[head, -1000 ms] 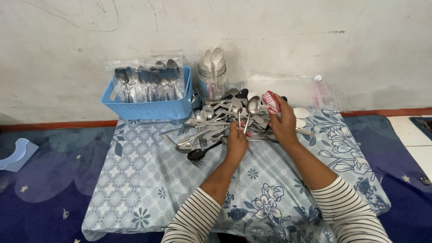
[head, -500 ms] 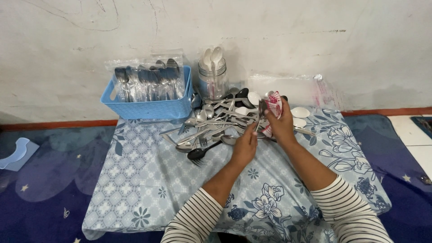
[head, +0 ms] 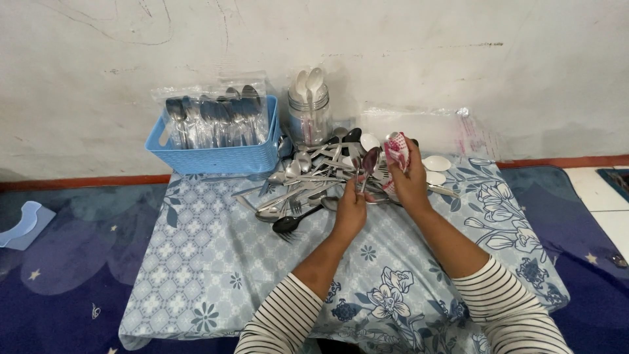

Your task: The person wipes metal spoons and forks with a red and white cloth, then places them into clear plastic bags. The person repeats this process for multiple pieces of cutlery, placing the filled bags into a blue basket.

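Spoon and cloth over the pile

We pinch a spoon [head: 368, 164] in our left hand [head: 349, 210], our right hand [head: 409, 183] clamps a cloth [head: 397, 151]; a slip could scatter the cutlery [head: 308, 183] mid-frame.

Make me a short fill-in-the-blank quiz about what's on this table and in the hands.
1. The left hand holds a metal ____ by its handle.
2. The right hand grips a red and white ____.
3. The basket of bagged cutlery is coloured ____.
4. The jar beside the basket holds ____ spoons.

Missing words: spoon; cloth; blue; white
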